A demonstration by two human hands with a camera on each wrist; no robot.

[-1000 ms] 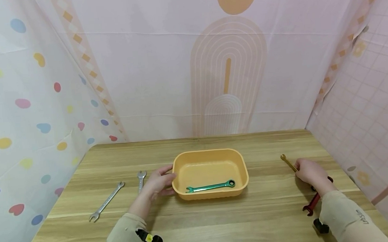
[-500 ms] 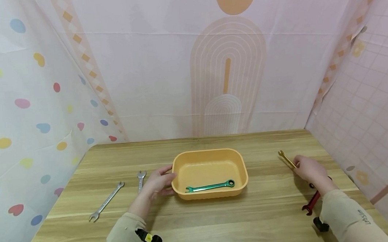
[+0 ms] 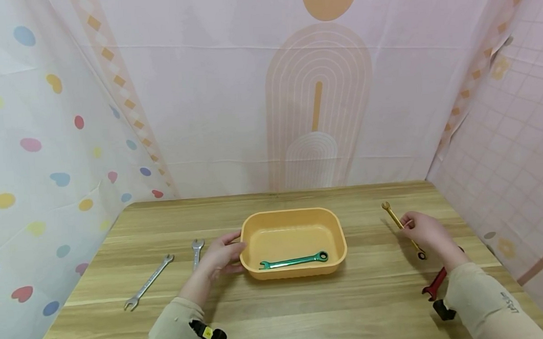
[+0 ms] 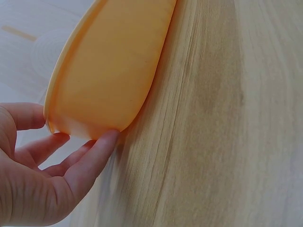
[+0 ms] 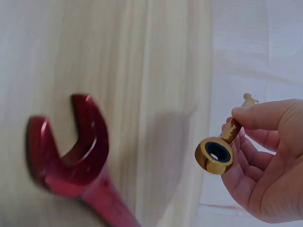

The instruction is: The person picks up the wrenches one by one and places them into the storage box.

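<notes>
Right hand (image 3: 423,229) pinches the gold wrench (image 3: 401,228) mid-shaft, lifted off the bench (image 3: 306,306); fingers hide its middle. Left hand (image 3: 220,255), fingers spread, touches the orange tray (image 3: 292,217). Red wrench (image 3: 436,283) is partly hidden behind the sleeve.

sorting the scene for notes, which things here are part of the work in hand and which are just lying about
In hand:
right hand pinching the gold wrench
left hand touching the orange tray
green wrench lying in the tray

Lying about:
two silver wrenches on the table
red wrench
</notes>
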